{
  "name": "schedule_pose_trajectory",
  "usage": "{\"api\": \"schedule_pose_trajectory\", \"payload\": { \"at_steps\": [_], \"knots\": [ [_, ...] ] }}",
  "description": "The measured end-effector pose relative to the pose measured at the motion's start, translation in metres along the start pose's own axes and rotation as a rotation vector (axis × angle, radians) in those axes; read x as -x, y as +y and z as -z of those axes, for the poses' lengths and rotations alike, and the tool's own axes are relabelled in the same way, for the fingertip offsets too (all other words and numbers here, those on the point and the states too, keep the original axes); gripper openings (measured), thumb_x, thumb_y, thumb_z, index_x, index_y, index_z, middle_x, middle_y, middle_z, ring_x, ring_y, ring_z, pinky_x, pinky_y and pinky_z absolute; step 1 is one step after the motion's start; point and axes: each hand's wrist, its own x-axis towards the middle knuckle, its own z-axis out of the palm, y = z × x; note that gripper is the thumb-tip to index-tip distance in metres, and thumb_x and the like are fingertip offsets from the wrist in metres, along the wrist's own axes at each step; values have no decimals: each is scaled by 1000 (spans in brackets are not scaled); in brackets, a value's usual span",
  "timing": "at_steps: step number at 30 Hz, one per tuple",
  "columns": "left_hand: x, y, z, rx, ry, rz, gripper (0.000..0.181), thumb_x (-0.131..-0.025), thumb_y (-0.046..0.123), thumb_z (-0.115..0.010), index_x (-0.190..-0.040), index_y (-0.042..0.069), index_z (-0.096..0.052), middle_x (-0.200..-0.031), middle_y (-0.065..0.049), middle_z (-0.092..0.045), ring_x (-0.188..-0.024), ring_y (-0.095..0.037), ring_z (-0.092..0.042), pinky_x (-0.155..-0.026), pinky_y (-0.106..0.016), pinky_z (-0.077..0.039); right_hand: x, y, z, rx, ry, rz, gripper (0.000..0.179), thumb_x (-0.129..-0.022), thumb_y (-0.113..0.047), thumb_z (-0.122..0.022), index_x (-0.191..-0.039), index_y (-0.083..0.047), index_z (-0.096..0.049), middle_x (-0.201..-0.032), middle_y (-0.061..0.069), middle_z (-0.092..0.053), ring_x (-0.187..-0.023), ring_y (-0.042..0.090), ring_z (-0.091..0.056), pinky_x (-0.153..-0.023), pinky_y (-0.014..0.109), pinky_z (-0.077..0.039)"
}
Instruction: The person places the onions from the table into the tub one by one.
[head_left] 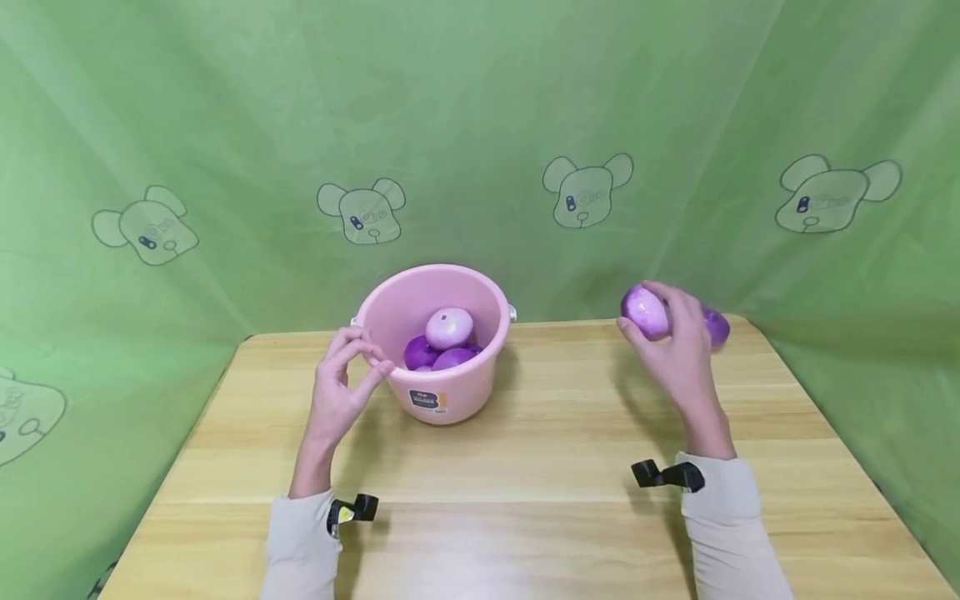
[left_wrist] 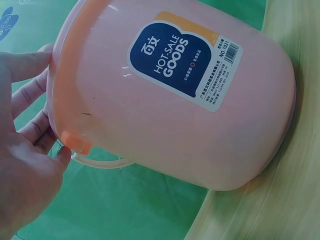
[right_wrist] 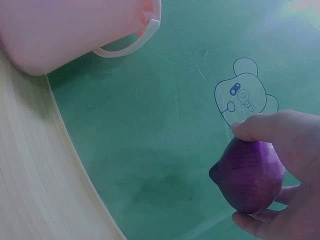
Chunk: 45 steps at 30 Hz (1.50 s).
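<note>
A pink bucket (head_left: 468,392) stands upright near the table's back edge, with several purple onions (head_left: 450,327) inside. My left hand (head_left: 343,392) grips its rim on the near left side, thumb and fingers pinching the edge. In the left wrist view the same hand (left_wrist: 27,170) is at the rim, beside the handle's mount. Over at the back right, my right hand (head_left: 682,358) holds a purple onion (head_left: 643,312) up off the table between thumb and fingers. The right wrist view shows that onion (right_wrist: 247,177) with its pointed tip facing left.
Another purple onion (head_left: 717,327) lies at the back right corner of the wooden table (head_left: 525,517), partly behind my right hand. A green curtain (head_left: 480,108) with bear-head prints hangs behind and along the sides. The bucket's white handle (right_wrist: 127,48) hangs at its back.
</note>
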Motion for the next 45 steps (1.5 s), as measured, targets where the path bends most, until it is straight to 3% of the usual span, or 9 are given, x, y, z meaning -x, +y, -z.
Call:
{"api": "schedule_pose_trajectory", "payload": {
  "at_steps": [3,7,13,20,45],
  "knots": [
    [0,-12,2,0,5,3,14,-82,-14,-75,-86,-3,-66,-112,-17,-57,-123,-30,-49,-122,-52,-26,-1,-2,1,-3,10,8,65,-83,-17,-86,-142,-13,-58,-141,18,-54,-123,35,-50,-97,67,-43],
    [1,-16,4,11,1,0,14,-83,-11,-76,-87,0,-68,-112,-14,-57,-124,-38,-48,-122,-50,-26,-1,-7,2,-14,11,17,66,-82,-16,-87,-142,-13,-58,-141,18,-54,-125,36,-50,-99,67,-42],
    [1,-14,5,16,-3,-11,13,-84,-10,-75,-89,-1,-68,-112,-15,-56,-121,-28,-50,-123,-51,-24,-1,-17,2,-41,-5,38,66,-83,-16,-86,-142,-11,-58,-142,17,-53,-126,35,-49,-100,65,-42],
    [-1,-14,4,14,-3,-13,12,-84,-10,-75,-88,-1,-68,-112,-14,-56,-121,-31,-49,-123,-50,-26,-1,-23,3,-50,-3,65,65,-82,-15,-87,-141,-10,-58,-143,17,-53,-128,34,-49,-102,64,-44],
    [1,-15,2,1,-11,-11,15,-81,-17,-73,-88,-6,-66,-111,-18,-55,-117,-22,-50,-123,-51,-25,8,-43,0,-76,-3,118,68,-79,-10,-89,-140,-12,-60,-144,17,-51,-131,36,-49,-102,64,-46]
  ]
}}
